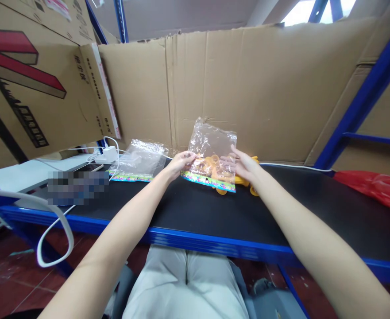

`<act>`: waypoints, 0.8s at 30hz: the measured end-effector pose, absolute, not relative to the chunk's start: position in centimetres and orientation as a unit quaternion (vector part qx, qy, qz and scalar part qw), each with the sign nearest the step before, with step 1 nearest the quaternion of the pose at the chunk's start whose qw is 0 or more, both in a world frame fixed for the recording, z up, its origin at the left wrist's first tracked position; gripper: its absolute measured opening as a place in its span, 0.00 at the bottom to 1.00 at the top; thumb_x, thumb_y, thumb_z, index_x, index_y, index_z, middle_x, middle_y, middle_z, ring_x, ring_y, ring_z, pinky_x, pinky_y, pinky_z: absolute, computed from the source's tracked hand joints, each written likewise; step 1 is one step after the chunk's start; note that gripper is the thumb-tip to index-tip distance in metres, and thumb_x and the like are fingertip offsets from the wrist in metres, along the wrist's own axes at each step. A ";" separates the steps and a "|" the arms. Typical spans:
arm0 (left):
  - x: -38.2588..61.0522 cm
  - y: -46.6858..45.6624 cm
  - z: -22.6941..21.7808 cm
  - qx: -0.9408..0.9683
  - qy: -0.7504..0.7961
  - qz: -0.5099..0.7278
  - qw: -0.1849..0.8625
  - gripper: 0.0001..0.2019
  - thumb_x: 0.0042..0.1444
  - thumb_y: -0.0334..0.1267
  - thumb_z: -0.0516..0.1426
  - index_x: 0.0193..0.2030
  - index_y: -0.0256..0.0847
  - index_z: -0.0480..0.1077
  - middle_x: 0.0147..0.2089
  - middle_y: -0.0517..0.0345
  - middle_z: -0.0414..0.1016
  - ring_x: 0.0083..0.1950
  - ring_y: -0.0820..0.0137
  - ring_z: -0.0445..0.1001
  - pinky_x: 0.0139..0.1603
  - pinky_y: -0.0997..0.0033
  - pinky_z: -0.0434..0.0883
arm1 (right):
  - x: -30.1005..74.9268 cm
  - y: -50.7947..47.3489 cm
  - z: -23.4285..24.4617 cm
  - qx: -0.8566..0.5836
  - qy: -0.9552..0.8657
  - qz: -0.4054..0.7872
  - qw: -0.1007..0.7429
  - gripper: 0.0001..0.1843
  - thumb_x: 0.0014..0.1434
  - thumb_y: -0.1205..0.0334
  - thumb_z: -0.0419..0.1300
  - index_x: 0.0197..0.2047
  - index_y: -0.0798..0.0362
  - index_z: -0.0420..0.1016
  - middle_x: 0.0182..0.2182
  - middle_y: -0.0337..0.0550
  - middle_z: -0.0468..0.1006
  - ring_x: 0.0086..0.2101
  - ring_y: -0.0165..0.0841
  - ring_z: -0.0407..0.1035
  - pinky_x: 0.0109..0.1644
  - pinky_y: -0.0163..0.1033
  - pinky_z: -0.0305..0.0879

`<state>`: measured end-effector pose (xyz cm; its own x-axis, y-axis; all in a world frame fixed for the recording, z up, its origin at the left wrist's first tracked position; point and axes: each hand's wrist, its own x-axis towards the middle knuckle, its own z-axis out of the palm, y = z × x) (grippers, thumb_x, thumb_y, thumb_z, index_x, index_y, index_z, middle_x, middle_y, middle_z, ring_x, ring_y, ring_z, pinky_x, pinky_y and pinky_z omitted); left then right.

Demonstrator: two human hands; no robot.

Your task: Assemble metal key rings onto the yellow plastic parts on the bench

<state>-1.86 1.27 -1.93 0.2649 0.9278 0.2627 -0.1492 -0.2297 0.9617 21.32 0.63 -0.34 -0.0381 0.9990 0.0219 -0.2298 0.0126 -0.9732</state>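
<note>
A clear plastic bag (pixel 211 137) with a colourful printed strip along its lower edge is held up over the black tabletop. My left hand (pixel 180 163) pinches its left side between thumb and fingers. My right hand (pixel 243 165) is at the bag's right side, its fingers apart and partly seen through the film; whether they touch it I cannot tell. Behind the bag lie several orange-yellow plastic pieces (pixel 221 191), some showing through the film and some sticking out below and to the right. Their exact kind is unclear.
More clear bags (pixel 141 159) lie left of my left hand, near a white charger (pixel 110 155) with cables. A red plastic bag (pixel 374 188) rests at the right. Cardboard (pixel 281 88) walls the back; a blue metal edge (pixel 214 243) runs along the front.
</note>
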 end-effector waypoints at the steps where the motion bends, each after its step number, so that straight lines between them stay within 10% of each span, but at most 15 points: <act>1: -1.8 1.2 -2.0 0.597 0.325 0.510 0.528 0.10 0.46 0.41 0.62 0.29 0.38 0.69 0.24 0.63 0.66 0.22 0.81 0.63 0.23 0.81 0.61 | 21.4 0.7 -0.3 -0.413 -0.461 0.570 0.540 0.11 0.55 0.54 0.58 0.30 0.52 0.65 0.33 0.49 0.75 0.33 0.34 0.72 0.33 0.40 0.70; 6: -1.6 1.2 -2.2 0.580 0.352 0.531 0.507 0.10 0.46 0.41 0.63 0.26 0.37 0.69 0.21 0.65 0.62 0.20 0.82 0.58 0.20 0.82 0.57 | 21.1 1.0 -0.5 -0.410 -0.441 0.495 0.626 0.04 0.53 0.64 0.59 0.29 0.54 0.69 0.24 0.40 0.73 0.22 0.27 0.67 0.28 0.35 0.68; 16: -1.8 1.8 -2.5 0.565 0.339 0.553 0.510 0.14 0.48 0.46 0.61 0.26 0.36 0.68 0.20 0.63 0.63 0.17 0.83 0.54 0.18 0.80 0.51 | 19.7 0.4 -1.1 -0.445 -0.506 0.287 0.681 0.15 0.53 0.47 0.56 0.31 0.50 0.69 0.11 0.29 0.54 0.11 0.25 0.48 0.14 0.33 0.44; 24: -1.6 1.7 -2.3 0.576 0.390 0.598 0.398 0.13 0.55 0.41 0.55 0.23 0.38 0.63 0.15 0.67 0.58 0.15 0.81 0.52 0.17 0.78 0.49 | 20.0 0.8 -1.2 -0.464 -0.507 0.272 0.674 0.17 0.52 0.44 0.55 0.31 0.50 0.69 0.12 0.28 0.52 0.12 0.25 0.47 0.16 0.34 0.48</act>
